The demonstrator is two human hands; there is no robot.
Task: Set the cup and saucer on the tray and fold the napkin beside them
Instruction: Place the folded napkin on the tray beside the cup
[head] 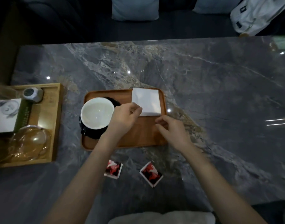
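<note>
A: Head view. Which items lie on the wooden tray [138,139], and how are they arranged?

B: The white-lined cup [97,113] stands on the dark saucer [112,101] in the tray's left half. The white napkin [146,101], lying as a flat square, occupies the far right corner, apart from the cup.

A: State of the hands?

B: The left hand [125,118] has its fingers curled, thumb and forefinger pinching the napkin's near left corner. The right hand [171,126] hovers just beside the napkin's near right corner, over the tray's right edge, fingers loosely bent; whether it touches the paper cannot be told.

A: And the surroundings?

B: The tray rests on a dark marble table [203,88]. Two red-and-white sachets [113,169] [151,174] lie on the table nearer the person, apart from the tray. To the left, a pale bamboo tray [56,123] holds a glass teapot [30,141], a grey faceted object [33,94] and a box with a printed top [6,114]. Beyond the table, pale cushions [135,8] and a white bag [258,15] sit on dark seating.
</note>
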